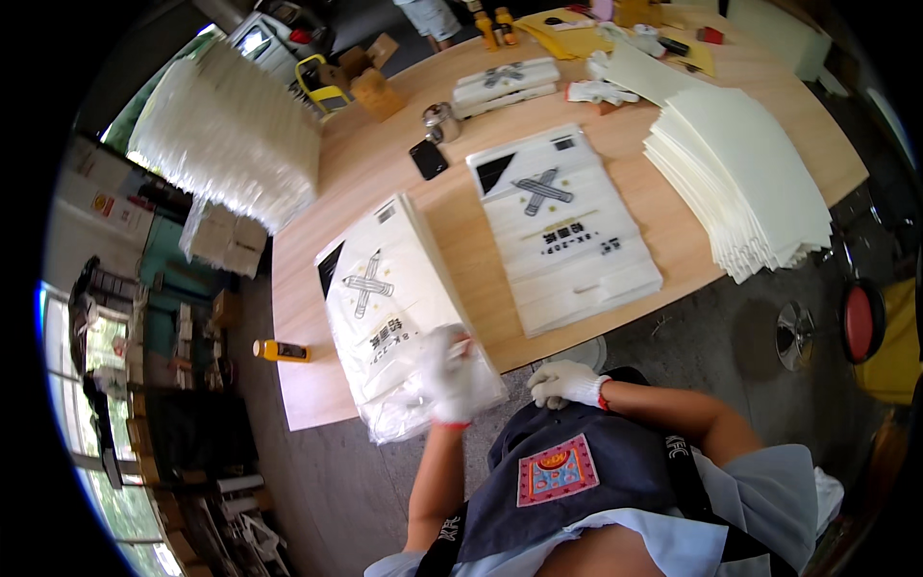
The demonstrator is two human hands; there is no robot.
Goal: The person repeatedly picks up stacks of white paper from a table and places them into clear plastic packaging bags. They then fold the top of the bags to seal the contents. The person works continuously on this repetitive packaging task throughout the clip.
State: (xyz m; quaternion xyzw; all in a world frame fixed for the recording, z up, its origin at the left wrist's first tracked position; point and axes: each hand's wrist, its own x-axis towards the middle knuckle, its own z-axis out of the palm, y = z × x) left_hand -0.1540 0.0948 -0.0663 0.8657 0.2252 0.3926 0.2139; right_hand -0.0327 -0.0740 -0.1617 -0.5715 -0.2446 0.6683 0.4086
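My left hand (447,375), in a white knit glove with a red cuff, is over the near end of a stack of packed white paper (394,322) at the table's left front. Motion smears its fingers; whether they grip the clear plastic flap (394,415) there is not visible. In a matching glove, my right hand (567,385) rests before my dark apron (615,471), fingers curled in, with nothing visible in them. A flat pile of printed plastic bags (577,245) lies on the table to the right of the packed stack.
On the wooden table (375,159) are a black phone (428,160), a metal jar (441,123), a yellow bottle (282,350) and fanned white sheets (750,173). Plastic-wrapped piles (231,135) rise at left. A red-seated stool (863,320) stands right; another person (430,17) is beyond.
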